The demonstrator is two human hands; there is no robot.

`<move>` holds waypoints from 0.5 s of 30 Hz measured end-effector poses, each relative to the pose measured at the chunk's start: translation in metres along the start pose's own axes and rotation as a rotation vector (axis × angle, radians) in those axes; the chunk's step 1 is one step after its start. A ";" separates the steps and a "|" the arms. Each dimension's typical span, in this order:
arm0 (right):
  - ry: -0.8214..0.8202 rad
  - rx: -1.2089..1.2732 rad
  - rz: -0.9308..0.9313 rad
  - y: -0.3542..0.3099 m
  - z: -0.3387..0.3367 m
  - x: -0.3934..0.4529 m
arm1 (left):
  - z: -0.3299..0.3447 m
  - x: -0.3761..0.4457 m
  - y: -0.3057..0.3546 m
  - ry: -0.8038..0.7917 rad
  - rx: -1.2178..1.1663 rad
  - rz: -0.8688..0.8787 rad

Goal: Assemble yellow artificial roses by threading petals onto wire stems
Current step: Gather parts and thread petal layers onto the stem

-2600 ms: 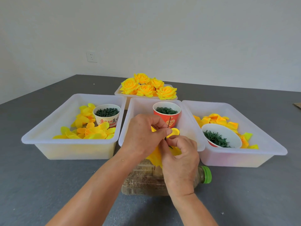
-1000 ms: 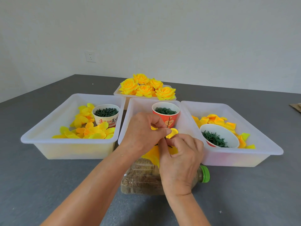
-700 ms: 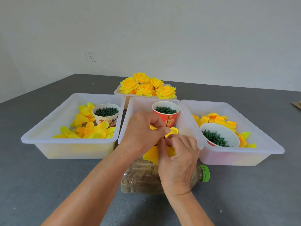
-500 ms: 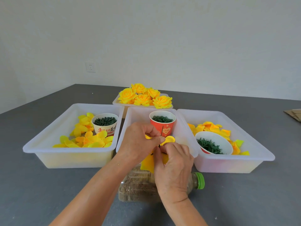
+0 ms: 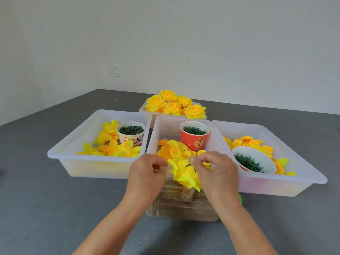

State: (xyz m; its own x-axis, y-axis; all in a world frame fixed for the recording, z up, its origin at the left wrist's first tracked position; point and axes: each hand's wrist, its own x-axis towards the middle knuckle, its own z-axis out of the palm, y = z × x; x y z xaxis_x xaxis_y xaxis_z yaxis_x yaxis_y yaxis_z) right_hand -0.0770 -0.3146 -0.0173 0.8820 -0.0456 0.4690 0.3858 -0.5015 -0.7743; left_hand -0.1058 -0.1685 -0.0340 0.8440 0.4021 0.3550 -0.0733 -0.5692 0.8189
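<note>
A thin green wire stem rises from the pinch of my right hand, in front of the middle tray. A stack of yellow petals sits on the stem just below my fingers, with a green sepal showing at its top. My left hand is a little to the left of the petals, fingers curled with thumb against fingertips and nothing seen in them. Loose yellow petals lie in the middle tray beside a red cup of green rings.
A left tray holds petals and a white cup of green parts. A right tray holds petals and a white bowl. Finished roses fill a back tray. A clear bottle lies under my hands.
My hands have come apart: the left one moved left off the stem, while the right keeps its pinch. The petal stack now shows between them. The view has tilted up.
</note>
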 end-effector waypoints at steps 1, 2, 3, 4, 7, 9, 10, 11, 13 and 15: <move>0.003 0.007 -0.001 -0.001 0.000 -0.001 | 0.002 -0.005 -0.003 -0.049 0.035 0.022; 0.010 0.011 -0.001 -0.002 0.000 -0.001 | 0.004 -0.010 -0.005 -0.103 0.063 0.048; 0.022 0.017 0.000 -0.003 0.000 0.000 | 0.006 -0.013 -0.006 -0.150 0.080 0.067; 0.035 0.027 0.001 -0.004 -0.001 0.001 | 0.008 -0.014 -0.007 -0.184 0.083 0.070; 0.044 0.054 0.002 -0.008 -0.003 0.006 | 0.011 -0.013 -0.003 -0.248 0.049 0.037; 0.028 0.045 0.004 -0.011 -0.003 0.008 | 0.014 -0.010 0.002 -0.263 0.021 0.033; 0.025 0.035 0.007 -0.011 -0.002 0.008 | 0.016 -0.010 0.004 -0.264 0.007 0.032; 0.027 0.025 0.012 -0.011 -0.001 0.008 | 0.019 -0.008 0.005 -0.258 0.000 0.025; 0.035 0.018 0.015 -0.011 -0.001 0.007 | 0.021 -0.006 0.006 -0.227 -0.047 -0.016; 0.033 0.019 0.012 -0.011 -0.001 0.007 | 0.023 -0.004 0.006 -0.220 -0.168 -0.075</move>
State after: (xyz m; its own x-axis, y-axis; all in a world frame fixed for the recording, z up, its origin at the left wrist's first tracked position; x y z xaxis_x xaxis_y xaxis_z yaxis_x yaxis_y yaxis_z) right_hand -0.0752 -0.3104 -0.0056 0.8774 -0.0802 0.4730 0.3806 -0.4839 -0.7880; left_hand -0.0975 -0.1898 -0.0409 0.9440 0.2632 0.1990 -0.0774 -0.4095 0.9090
